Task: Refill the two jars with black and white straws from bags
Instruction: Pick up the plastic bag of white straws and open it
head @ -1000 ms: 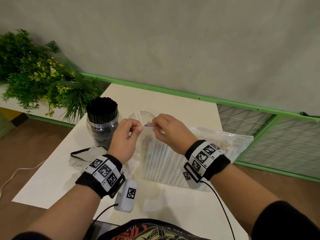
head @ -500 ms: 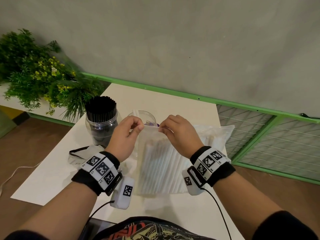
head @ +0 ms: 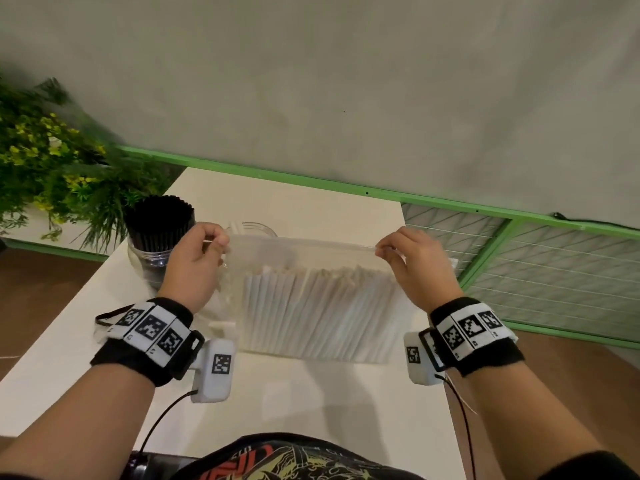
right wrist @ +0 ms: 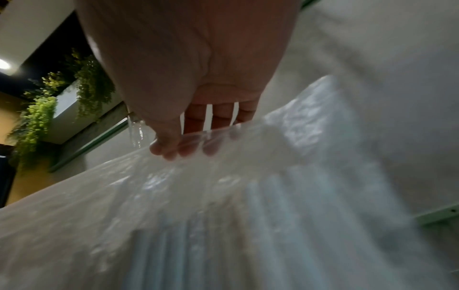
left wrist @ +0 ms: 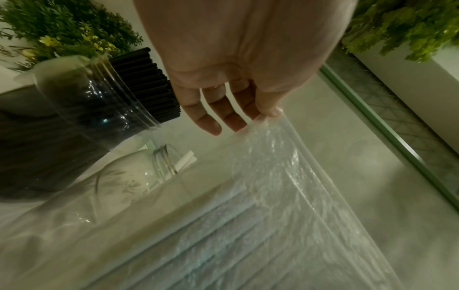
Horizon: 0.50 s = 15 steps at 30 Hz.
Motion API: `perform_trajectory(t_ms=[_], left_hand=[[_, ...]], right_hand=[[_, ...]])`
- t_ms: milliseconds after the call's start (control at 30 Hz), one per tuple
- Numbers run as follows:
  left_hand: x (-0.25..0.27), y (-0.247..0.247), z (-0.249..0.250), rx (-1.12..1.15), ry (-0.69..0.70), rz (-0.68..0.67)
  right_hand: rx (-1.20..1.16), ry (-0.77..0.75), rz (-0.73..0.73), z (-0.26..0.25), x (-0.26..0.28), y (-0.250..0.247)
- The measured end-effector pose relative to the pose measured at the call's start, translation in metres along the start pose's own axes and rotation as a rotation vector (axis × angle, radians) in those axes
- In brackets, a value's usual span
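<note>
A clear zip bag of white straws (head: 318,306) stands upright on the white table (head: 311,403). My left hand (head: 204,251) pinches the bag's top left corner (left wrist: 270,117). At the top right corner my right hand (head: 398,251) pinches the zip edge (right wrist: 188,141). Behind the left hand stands a clear jar packed with black straws (head: 157,233), also close in the left wrist view as the black-straw jar (left wrist: 94,109). A second clear jar (head: 256,230) holding a few white straws (left wrist: 186,160) sits behind the bag, mostly hidden by it.
A flattened clear bag with a black strip (head: 104,320) lies on the table at the left. A leafy plant with yellow flowers (head: 52,161) stands beyond the table's left edge. A green-framed wire fence (head: 519,265) runs along the right.
My hands have slid apart along the bag's top edge, from pinching together at its middle to holding its two corners. The bag now hangs spread wide and upright.
</note>
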<state>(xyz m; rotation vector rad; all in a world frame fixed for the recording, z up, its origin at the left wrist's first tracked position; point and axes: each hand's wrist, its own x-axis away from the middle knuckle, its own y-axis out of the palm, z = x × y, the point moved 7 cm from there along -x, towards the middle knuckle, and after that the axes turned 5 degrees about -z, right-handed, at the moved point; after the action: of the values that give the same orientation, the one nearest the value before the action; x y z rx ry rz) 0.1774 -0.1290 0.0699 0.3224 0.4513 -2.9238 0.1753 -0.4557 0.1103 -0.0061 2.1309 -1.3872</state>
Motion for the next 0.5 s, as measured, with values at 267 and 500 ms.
perform_trajectory(t_ms=[267,500], left_hand=[[-0.009,-0.008,-0.006,0.036,-0.016,0.070],[-0.014,-0.011,-0.014,0.070,-0.063,0.045]], right_hand=[[0.078,0.183,0.131,0.049,0.035,-0.039],[-0.201,0.362,0.202,0.066,0.051,-0.038]])
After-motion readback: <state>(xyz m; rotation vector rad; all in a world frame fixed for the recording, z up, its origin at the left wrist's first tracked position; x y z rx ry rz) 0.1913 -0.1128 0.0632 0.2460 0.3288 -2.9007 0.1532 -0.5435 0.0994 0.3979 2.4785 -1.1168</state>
